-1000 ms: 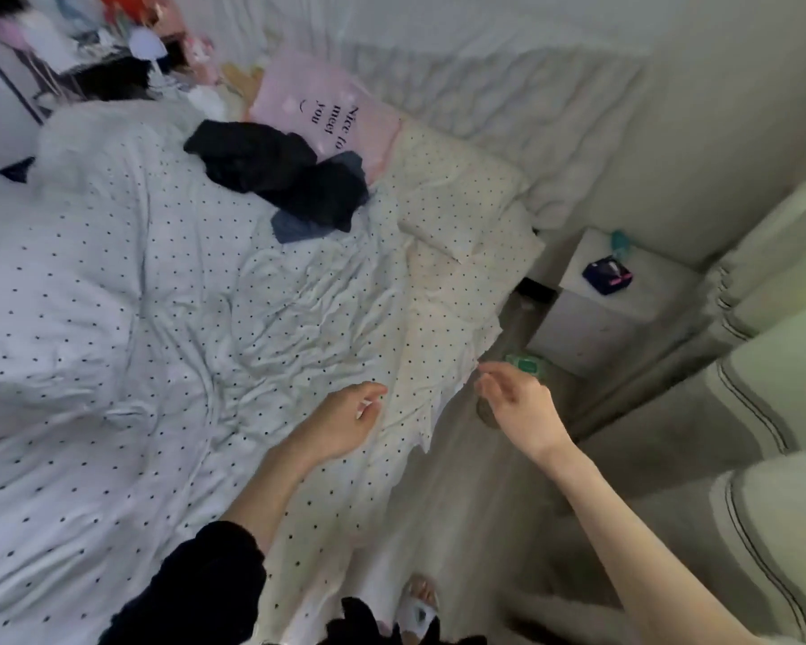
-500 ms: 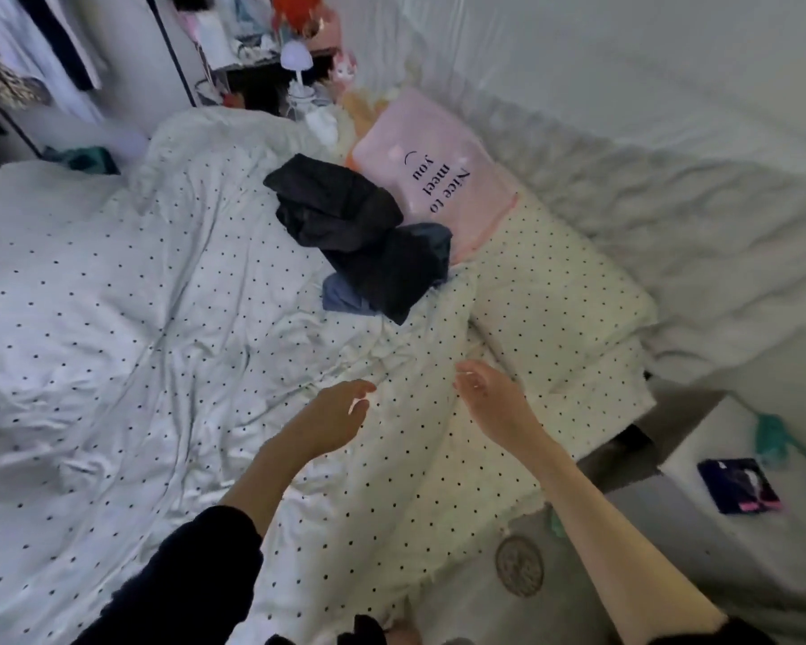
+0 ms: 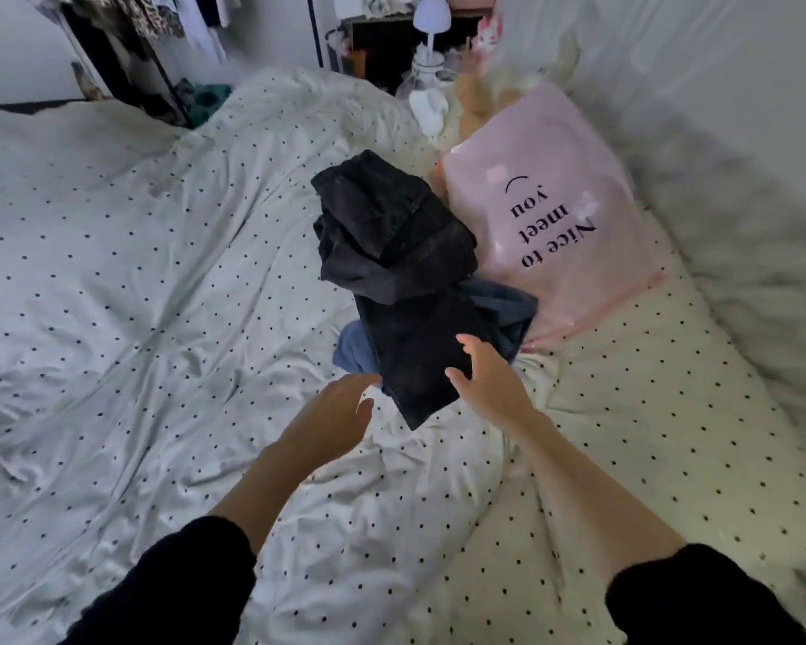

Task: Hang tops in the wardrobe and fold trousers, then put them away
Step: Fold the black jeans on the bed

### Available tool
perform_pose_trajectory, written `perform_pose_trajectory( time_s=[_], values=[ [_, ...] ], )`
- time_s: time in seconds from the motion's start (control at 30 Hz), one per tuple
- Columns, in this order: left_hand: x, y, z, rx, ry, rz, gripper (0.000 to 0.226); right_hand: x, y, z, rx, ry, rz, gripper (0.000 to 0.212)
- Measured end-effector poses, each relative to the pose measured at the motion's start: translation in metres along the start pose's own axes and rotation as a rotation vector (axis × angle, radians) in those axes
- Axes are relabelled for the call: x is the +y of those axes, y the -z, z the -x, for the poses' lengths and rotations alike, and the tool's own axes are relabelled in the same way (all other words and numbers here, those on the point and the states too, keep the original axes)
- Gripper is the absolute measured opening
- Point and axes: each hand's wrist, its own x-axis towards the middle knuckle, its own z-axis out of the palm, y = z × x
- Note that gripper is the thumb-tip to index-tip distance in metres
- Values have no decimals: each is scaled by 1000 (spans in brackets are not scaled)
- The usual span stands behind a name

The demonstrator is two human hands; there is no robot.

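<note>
Two hands [image 3: 331,418], two dark garments [image 3: 394,235], one pink pillow [image 3: 559,216], one lamp [image 3: 431,20].

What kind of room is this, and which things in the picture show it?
Most likely a bedroom. A bed with a dotted duvet fills the view, a pink pillow lies at its head, and clothes on a rail hang behind. Dark trousers lie on the bed.

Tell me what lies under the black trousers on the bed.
Under the black trousers a blue garment shows at the left edge and again at the right beside the pink pillow. Most of it is covered, so its type cannot be told.
</note>
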Motion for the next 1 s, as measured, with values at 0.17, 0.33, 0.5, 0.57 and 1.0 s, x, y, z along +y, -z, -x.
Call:
perform_pose_trajectory(
  time_s=[0.17,0.33,0.5,0.57,1.0],
  values=[
    [-9,-18,-57,80,45,27,42,0,2,-126,101,213,193,74],
    [-19,-11,-86,202,62,79,44,-8,-17,-192,43,424,686,83],
    [-27,0,-98,327,87,61,56,-6,-39,-194,149,425,377,38],
    [-24,7,-100,359,74,45,62,-2,-38,-177,189,464,234,38],
    [-37,-54,-104,-357,150,-289,48,48,-21,-98,31,698,384,26]
  ],
)
